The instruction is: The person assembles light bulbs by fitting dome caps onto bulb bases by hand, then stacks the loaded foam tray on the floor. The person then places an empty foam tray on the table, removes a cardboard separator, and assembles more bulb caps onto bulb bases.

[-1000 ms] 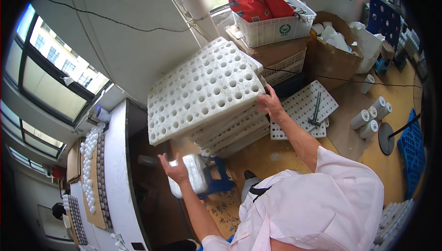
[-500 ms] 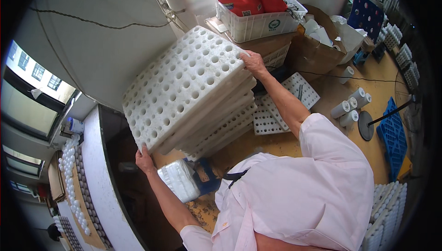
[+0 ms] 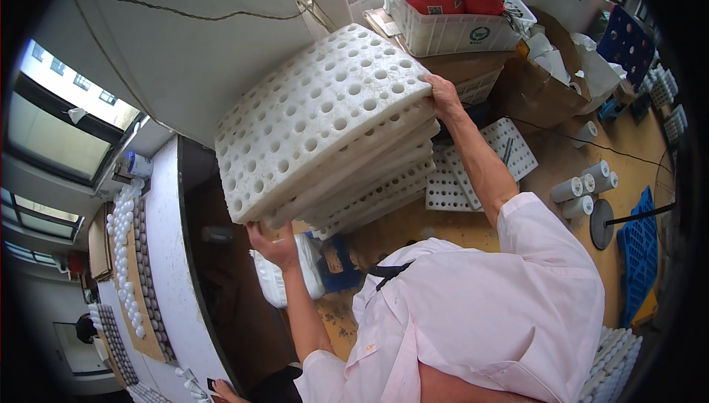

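Cluttered workshop floor (image 3: 561, 152), boxes and white tubes (image 3: 583, 189) below. We hold stack of perforated white trays (image 3: 325, 122) aloft, tilted. Left hand (image 3: 272, 244) cups lower corner, right hand (image 3: 444, 96) clasps upper edge. Risk, we judge: lower trays fanning out, sliding loose from tilt.

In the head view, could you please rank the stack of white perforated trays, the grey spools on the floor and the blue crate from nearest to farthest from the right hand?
1. Stack of white perforated trays: gripped by the right hand.
2. Grey spools: floor, lower right.
3. Blue crate: beyond the spools.
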Demonstrator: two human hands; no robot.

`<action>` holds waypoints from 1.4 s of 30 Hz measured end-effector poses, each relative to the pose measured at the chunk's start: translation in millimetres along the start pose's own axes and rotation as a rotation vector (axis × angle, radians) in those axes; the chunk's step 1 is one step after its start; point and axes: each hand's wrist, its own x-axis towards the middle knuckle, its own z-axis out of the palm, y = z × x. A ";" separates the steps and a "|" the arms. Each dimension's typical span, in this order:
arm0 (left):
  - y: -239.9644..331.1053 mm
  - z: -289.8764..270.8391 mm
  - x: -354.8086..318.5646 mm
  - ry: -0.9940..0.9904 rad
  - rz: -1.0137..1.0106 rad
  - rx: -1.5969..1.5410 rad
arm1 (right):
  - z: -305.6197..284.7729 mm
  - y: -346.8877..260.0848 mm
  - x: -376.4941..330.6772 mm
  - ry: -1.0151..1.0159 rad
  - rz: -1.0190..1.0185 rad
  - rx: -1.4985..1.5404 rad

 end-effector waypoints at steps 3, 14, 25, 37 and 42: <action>28.0 8.7 -17.9 -0.160 0.360 0.034 | 31.5 -13.6 -21.1 0.040 0.039 0.000; 46.4 57.2 68.7 -0.723 0.558 0.415 | 43.3 -44.3 -44.0 0.005 0.079 0.231; 43.5 5.9 77.8 -0.353 0.664 0.334 | 35.6 -72.7 -63.6 0.001 0.068 0.354; -8.8 -251.5 -47.6 -0.191 0.422 0.678 | 1.7 2.9 -27.3 -0.123 0.089 -0.033; 17.9 -305.9 -90.8 -0.256 0.290 0.778 | -28.3 43.3 -18.2 -0.009 0.080 -0.220</action>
